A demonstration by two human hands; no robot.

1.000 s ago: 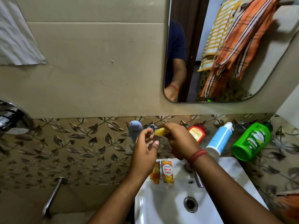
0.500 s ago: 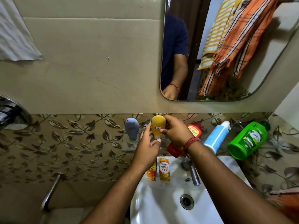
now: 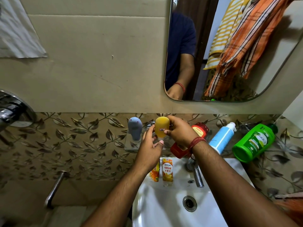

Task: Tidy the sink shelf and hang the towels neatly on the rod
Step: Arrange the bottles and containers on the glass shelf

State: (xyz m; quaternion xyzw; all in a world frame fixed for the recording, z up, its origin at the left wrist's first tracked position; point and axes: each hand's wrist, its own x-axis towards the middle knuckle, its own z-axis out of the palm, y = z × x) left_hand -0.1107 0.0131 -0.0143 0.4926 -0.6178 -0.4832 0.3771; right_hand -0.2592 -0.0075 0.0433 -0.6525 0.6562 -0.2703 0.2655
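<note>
A small yellow squeeze bottle (image 3: 161, 128) stands cap down over the glass shelf (image 3: 131, 145). My right hand (image 3: 178, 131) grips its right side. My left hand (image 3: 151, 145) touches its lower left side with thumb and fingertips. A grey squeeze bottle (image 3: 135, 128) stands on the shelf just to the left. A red bottle (image 3: 199, 130), a white and blue pump bottle (image 3: 222, 138) and a green bottle (image 3: 254, 141) lie tilted along the ledge to the right. The mirror (image 3: 246, 97) reflects a yellow striped towel (image 3: 224, 31) and an orange striped towel (image 3: 249, 40) bunched on a rod.
Two orange sachets (image 3: 164, 172) lean at the back of the white sink (image 3: 155, 205), beside the tap (image 3: 197, 175). A chrome pipe (image 3: 54, 189) and a wall valve (image 3: 14, 110) sit at the left. A white cloth (image 3: 18, 33) hangs at the upper left.
The yellow bottle turned from lying sideways between my hands to upright, cap down, and settled over the shelf beside the grey bottle. Both hands shifted a little lower with it.
</note>
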